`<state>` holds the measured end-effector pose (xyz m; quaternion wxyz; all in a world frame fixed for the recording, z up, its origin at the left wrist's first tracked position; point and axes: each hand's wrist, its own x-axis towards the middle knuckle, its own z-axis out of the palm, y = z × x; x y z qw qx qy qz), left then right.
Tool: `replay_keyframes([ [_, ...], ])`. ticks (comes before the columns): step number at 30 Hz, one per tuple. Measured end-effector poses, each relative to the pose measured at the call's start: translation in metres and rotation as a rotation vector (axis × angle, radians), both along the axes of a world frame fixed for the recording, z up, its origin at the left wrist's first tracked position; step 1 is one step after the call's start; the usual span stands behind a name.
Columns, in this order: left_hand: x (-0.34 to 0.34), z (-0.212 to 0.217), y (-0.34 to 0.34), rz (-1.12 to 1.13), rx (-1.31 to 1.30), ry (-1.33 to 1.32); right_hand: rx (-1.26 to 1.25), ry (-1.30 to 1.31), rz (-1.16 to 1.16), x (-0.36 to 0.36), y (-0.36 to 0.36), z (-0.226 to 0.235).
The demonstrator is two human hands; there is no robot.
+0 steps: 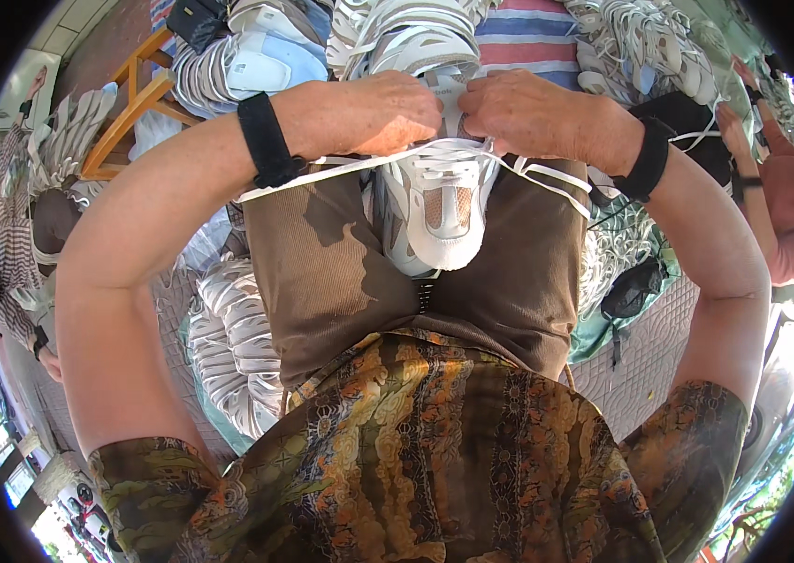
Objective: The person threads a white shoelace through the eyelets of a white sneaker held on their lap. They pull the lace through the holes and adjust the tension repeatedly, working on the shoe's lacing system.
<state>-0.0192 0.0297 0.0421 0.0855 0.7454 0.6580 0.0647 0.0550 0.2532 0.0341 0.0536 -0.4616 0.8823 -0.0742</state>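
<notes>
A white and beige sneaker (451, 239) lies between my thighs, toe toward me. Its tongue shows between my two hands. My left hand (383, 113) is closed, its curled fingers against the left side of the shoe opening, fingertips hidden. My right hand (533, 114) is closed at the opposite side, thumb and fingers pinched together over the white shoelace (345, 169). One length of that lace stretches across the shoe, below my left wrist. Its other part hangs in loose loops over my right thigh. The lower rows of the shoe are laced.
Stacked pale shoes (237, 328) stand beside my left leg, with more shoes (261, 61) ahead on a striped cloth (528, 42). White laces (603, 267) lie heaped in a green bag at my right. A wooden frame (139, 103) stands at left. Other people are at both sides.
</notes>
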Motion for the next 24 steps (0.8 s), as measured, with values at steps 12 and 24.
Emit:
replay_keyframes([
  [12, -0.001, 0.005, 0.005, 0.121, -0.310, 0.008, 0.011, -0.282, -0.230, 0.001, -0.003, -0.002],
  [24, 0.017, -0.004, 0.026, 0.546, -0.492, -0.024, 0.227, -0.280, -0.346, -0.001, -0.045, 0.018],
])
